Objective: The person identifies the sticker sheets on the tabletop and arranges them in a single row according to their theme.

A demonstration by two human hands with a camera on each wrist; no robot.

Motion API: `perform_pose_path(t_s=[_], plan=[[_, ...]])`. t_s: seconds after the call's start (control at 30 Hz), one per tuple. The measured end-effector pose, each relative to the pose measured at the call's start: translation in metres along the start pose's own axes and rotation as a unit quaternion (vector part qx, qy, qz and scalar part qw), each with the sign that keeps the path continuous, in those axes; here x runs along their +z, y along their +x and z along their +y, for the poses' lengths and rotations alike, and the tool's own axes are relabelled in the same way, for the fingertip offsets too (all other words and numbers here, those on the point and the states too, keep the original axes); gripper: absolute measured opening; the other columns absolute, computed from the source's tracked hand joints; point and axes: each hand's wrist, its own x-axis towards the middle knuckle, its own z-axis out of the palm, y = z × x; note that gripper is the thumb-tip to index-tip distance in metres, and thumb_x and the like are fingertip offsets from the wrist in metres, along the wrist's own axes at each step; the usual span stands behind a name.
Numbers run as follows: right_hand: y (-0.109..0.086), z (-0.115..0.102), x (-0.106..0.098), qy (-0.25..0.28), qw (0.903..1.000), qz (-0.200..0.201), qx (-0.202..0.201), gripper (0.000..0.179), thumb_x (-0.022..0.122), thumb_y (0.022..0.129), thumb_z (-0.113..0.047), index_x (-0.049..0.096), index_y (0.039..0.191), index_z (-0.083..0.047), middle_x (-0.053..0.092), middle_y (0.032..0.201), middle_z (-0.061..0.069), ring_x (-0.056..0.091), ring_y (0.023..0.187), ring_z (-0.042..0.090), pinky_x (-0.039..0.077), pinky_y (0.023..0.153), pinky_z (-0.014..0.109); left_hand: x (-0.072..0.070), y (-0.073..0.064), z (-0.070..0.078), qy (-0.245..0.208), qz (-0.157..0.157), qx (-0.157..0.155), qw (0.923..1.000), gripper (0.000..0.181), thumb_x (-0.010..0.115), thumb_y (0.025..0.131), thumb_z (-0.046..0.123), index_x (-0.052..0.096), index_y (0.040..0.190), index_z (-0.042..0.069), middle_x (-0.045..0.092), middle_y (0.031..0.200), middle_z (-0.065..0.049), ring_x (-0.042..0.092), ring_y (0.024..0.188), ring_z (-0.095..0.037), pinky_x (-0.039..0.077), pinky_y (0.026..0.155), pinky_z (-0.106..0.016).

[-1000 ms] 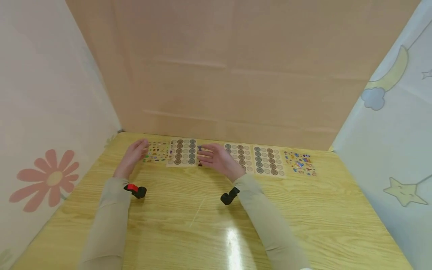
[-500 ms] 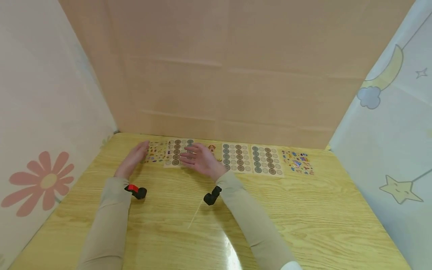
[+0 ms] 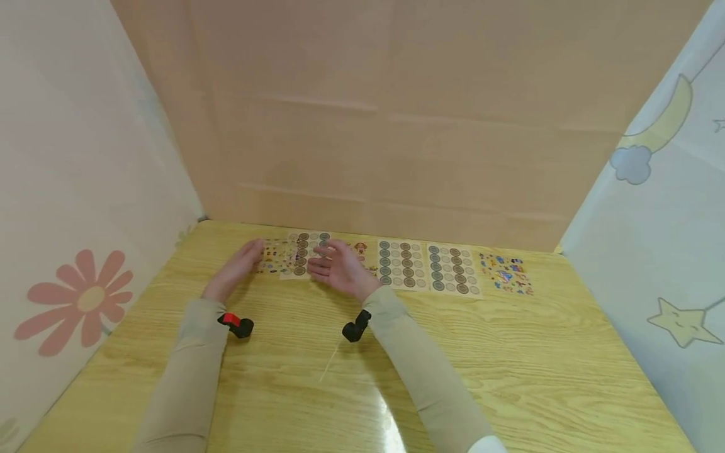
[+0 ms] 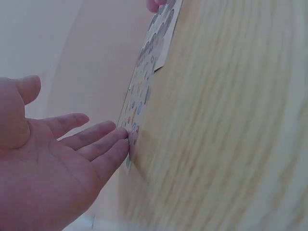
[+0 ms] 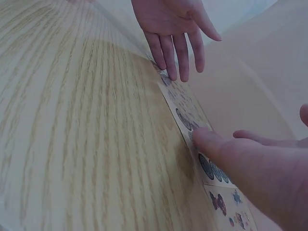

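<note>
In the head view, my left hand (image 3: 235, 267) lies at the left edge of a clear sticker sheet (image 3: 276, 257) with small colourful pictures. Its straight fingertips touch that sheet's edge in the left wrist view. The clear sheet partly overlaps a pale sheet of round stickers (image 3: 313, 245). Over the right part of this round-sticker sheet is my right hand (image 3: 342, 270), fingers extended, palm facing left. In the right wrist view its fingertip (image 5: 204, 137) is at the round stickers; whether it presses cannot be told. A sticker sheet with a cartoon figure (image 3: 360, 249) is partly hidden behind this hand.
Further right along the back wall (image 3: 362, 157) lie two more round-sticker sheets (image 3: 402, 264) (image 3: 453, 270) and a colourful clear sticker sheet (image 3: 504, 274). Printed side walls bound the wooden table (image 3: 538, 365). Each wrist carries a small black camera (image 3: 243, 328).
My right hand has moved left from the cartoon sheet to the round-sticker sheet. My left hand has slid right, and the clear sheet has shifted right, further over the round-sticker sheet.
</note>
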Motion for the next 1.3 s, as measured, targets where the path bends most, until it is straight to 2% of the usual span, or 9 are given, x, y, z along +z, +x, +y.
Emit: perform_pose_path(t_s=[0.17, 0.47, 0.73, 0.93, 1.03, 1.2, 1.3], plan=[[0.003, 0.002, 0.001, -0.006, 0.9999, 0.006, 0.008, 0.074, 0.042, 0.097, -0.04, 0.013, 0.151, 0.001, 0.016, 0.152, 0.026, 0.019, 0.14, 0.038, 0.017, 0.115, 0.044, 0.005, -0.001, 0.001, -0.025, -0.011, -0.002, 0.9996, 0.071, 0.024, 0.103, 0.048, 0.002, 0.153, 0.003, 0.015, 0.154, -0.025, 0.02, 0.139, -0.041, 0.015, 0.113, -0.052], [0.002, 0.0, 0.003, 0.018, 0.9996, 0.007, 0.018, 0.076, 0.046, 0.096, -0.041, 0.014, 0.151, 0.001, 0.015, 0.152, 0.026, 0.02, 0.139, 0.038, 0.018, 0.114, 0.046, 0.01, -0.002, 0.002, -0.067, -0.032, -0.006, 0.9972, 0.084, 0.027, 0.097, 0.06, -0.001, 0.153, 0.003, 0.013, 0.155, -0.025, 0.019, 0.14, -0.038, 0.017, 0.114, -0.048], [0.001, 0.0, 0.003, 0.03, 0.999, 0.017, 0.028, 0.078, 0.048, 0.096, -0.039, 0.009, 0.152, -0.002, 0.017, 0.151, 0.025, 0.022, 0.138, 0.037, 0.021, 0.113, 0.047, 0.011, -0.004, 0.001, -0.082, -0.033, -0.002, 0.9961, 0.083, 0.026, 0.098, 0.059, -0.003, 0.153, 0.004, 0.01, 0.155, -0.025, 0.018, 0.14, -0.04, 0.016, 0.114, -0.048], [0.004, 0.004, 0.001, 0.02, 0.999, 0.029, 0.026, 0.07, 0.043, 0.099, -0.035, 0.013, 0.151, 0.001, 0.027, 0.148, 0.025, 0.028, 0.137, 0.035, 0.024, 0.113, 0.045, 0.008, -0.006, 0.0, -0.118, -0.027, 0.003, 0.9926, 0.07, 0.025, 0.104, 0.046, -0.003, 0.153, 0.004, 0.008, 0.155, -0.026, 0.019, 0.14, -0.039, 0.017, 0.114, -0.047], [0.005, 0.006, 0.0, 0.015, 0.9989, 0.037, 0.023, 0.063, 0.041, 0.1, -0.03, 0.019, 0.149, 0.003, 0.032, 0.146, 0.024, 0.032, 0.135, 0.036, 0.028, 0.111, 0.045, 0.007, -0.008, 0.0, -0.126, -0.03, 0.002, 0.9916, 0.071, 0.026, 0.103, 0.047, -0.003, 0.153, 0.004, 0.01, 0.155, -0.025, 0.021, 0.139, -0.039, 0.019, 0.114, -0.047], [0.008, 0.01, -0.001, 0.01, 0.9987, 0.044, 0.024, 0.052, 0.039, 0.102, -0.02, 0.027, 0.144, 0.009, 0.037, 0.141, 0.028, 0.04, 0.128, 0.042, 0.038, 0.105, 0.045, 0.007, -0.009, 0.001, -0.142, -0.041, 0.0, 0.989, 0.072, 0.026, 0.103, 0.047, -0.004, 0.153, 0.005, 0.011, 0.154, -0.026, 0.023, 0.138, -0.041, 0.023, 0.112, -0.049], [0.009, 0.013, -0.001, 0.0, 0.9982, 0.049, 0.033, 0.048, 0.041, 0.102, -0.015, 0.031, 0.142, 0.01, 0.039, 0.138, 0.03, 0.043, 0.125, 0.043, 0.042, 0.101, 0.045, 0.008, -0.011, 0.001, -0.146, -0.062, 0.0, 0.9874, 0.073, 0.026, 0.103, 0.049, -0.004, 0.153, 0.004, 0.012, 0.154, -0.028, 0.024, 0.137, -0.042, 0.024, 0.111, -0.05]])
